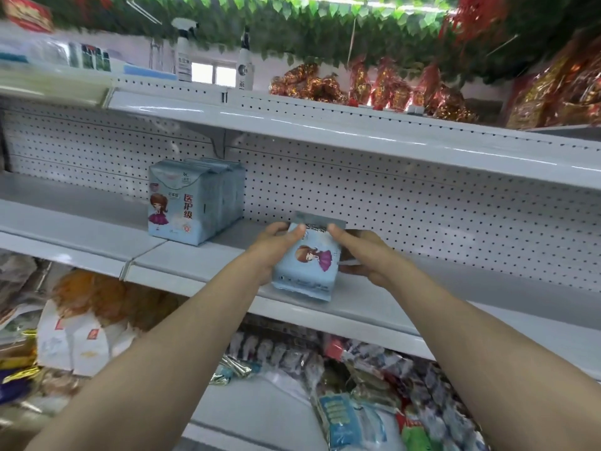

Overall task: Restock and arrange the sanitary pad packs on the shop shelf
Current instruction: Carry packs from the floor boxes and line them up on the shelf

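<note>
A light blue sanitary pad pack (pixel 307 266) with a cartoon girl on its front is held between both hands over the middle white shelf (pixel 182 258). My left hand (pixel 271 249) grips its left side, thumb on the top front. My right hand (pixel 361 255) grips its right side, thumb near the top seal. The pack is tilted, its lower edge at the shelf's front lip. A row of matching packs (pixel 192 203) stands upright on the same shelf to the left, running back toward the pegboard.
White pegboard (pixel 390 203) backs the shelf. An upper shelf (pixel 325 128) overhangs, carrying spray bottles (pixel 185 50) and red-gold foil packages (pixel 390 89). Below, mixed packaged goods (pixel 357 385) and white bags (pixel 81 336) fill the lower shelf.
</note>
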Motion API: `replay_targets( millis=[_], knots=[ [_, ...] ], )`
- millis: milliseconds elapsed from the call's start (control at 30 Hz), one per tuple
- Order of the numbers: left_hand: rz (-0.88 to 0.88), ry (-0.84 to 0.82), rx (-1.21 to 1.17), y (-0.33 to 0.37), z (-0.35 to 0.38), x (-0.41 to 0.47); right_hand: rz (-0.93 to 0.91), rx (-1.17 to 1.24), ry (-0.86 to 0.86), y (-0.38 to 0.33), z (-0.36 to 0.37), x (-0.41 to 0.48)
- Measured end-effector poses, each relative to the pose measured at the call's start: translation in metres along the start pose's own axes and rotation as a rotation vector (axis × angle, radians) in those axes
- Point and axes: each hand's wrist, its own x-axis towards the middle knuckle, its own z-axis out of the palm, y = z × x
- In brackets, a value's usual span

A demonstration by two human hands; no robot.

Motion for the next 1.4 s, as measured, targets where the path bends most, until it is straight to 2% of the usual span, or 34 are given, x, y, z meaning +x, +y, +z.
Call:
replay_targets(
  millis=[300, 467, 567, 700, 833, 933, 1033, 1200, 1400],
  knots=[
    [0.13, 0.029, -0.062, 0.008, 0.001, 0.02, -0.031, 0.052, -0.057, -0.02, -0.008, 0.005],
    [0.15, -0.098, -0.006, 0.014, -0.001, 0.034, -0.031, 0.015, -0.039, -0.033, -0.009, 0.014],
    [0.16, -0.116, -0.057, 0.019, -0.004, 0.036, 0.005, 0.015, -0.043, -0.039, -0.004, 0.018],
    [0.121, -0.09, -0.135, 0.024, -0.012, 0.042, 0.024, 0.09, -0.033, -0.04, 0.006, 0.02],
    [0.046, -0.001, -0.075, 0.022, -0.019, 0.05, 0.107, 0.171, 0.096, -0.029, 0.02, 0.031],
    [-0.035, 0.016, -0.045, 0.01, -0.027, 0.057, 0.178, 0.142, 0.188, -0.015, 0.031, 0.037],
    [-0.098, 0.028, -0.039, 0.002, -0.036, 0.064, 0.203, 0.18, 0.211, -0.005, 0.034, 0.04],
    [-0.213, -0.032, 0.076, -0.003, -0.037, 0.065, 0.234, 0.194, 0.191, 0.005, 0.04, 0.046],
    [-0.218, -0.171, 0.005, 0.0, -0.038, 0.064, 0.184, 0.256, 0.237, 0.017, 0.04, 0.053]
  ],
)
